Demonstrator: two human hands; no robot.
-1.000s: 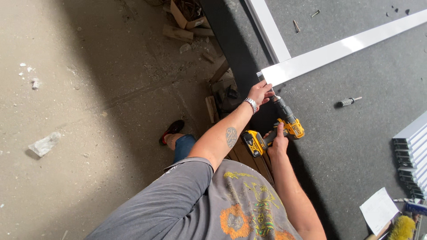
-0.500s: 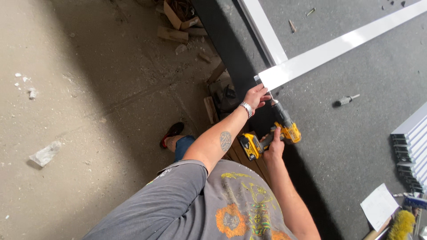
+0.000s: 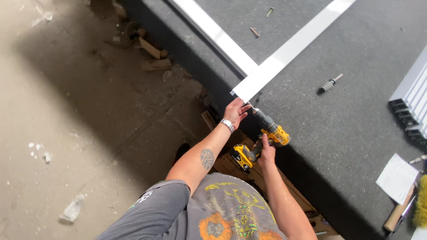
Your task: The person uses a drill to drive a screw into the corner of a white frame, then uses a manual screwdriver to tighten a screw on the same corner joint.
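1. Far left of the white strip's near end lies a concrete floor (image 3: 66,111) with scraps of pale debris (image 3: 71,209) and a few wood offcuts (image 3: 153,58) nearer the bench edge.
2. The left hand (image 3: 235,111), with a metal watch (image 3: 227,125) at the wrist, rests with fingers loosely spread, touching the bench just below the strip's near end; it grips nothing.
3. The white strip (image 3: 289,49) lies flat on the dark grey bench (image 3: 356,124), running up and to the right from that end; a second white strip (image 3: 213,33) meets it from the upper left.
4. Just below and right of the strip's end, the right hand (image 3: 267,151) is closed around the handle of a yellow and black drill (image 3: 267,138), whose tip points at the strip's end.
5. Right of the strip, well apart, lies a small drill bit (image 3: 330,83).
6. Farther right are a ribbed white profile (image 3: 411,95), a sheet of paper (image 3: 397,178) and a brush (image 3: 420,202).
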